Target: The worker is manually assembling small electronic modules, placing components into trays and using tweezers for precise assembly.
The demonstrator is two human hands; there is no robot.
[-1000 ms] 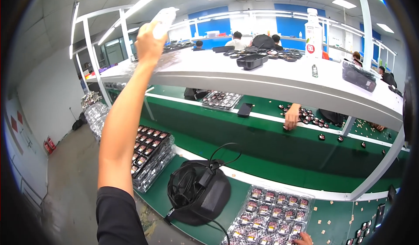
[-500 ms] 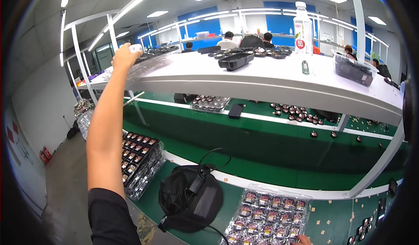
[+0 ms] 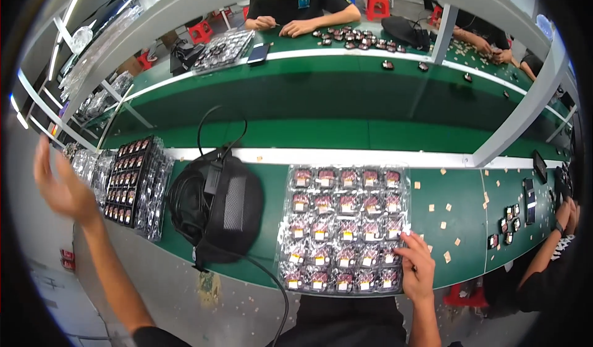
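My left hand [image 3: 65, 186] is raised at the far left, slightly smeared, fingers stretched out and nothing visible in it. It is nearest to a stack of clear and black plastic trays [image 3: 130, 183] filled with small black parts. My right hand [image 3: 420, 263] has its fingers bent at the right edge of a clear plastic tray [image 3: 285, 223]; the fingertips seem to pinch that edge. The tray lies flat on the green table, with rows of small dark parts bearing pale labels in its pockets. Left of it sits a black bag [image 3: 238, 205] with a cable.
A grey shelf edge [image 3: 185, 4] and slanting post [image 3: 525, 109] frame the space above the green table [image 3: 333, 131]. Small tan pieces and black parts [image 3: 509, 223] lie to the right. Across the table, a co-worker's hands [image 3: 296, 27] are near another tray [image 3: 225, 49]; another person sits right.
The view has tipped down from the upper shelf. My left hand has come away from the shelf, without the white object it held there. My right hand remains at the tray's edge.
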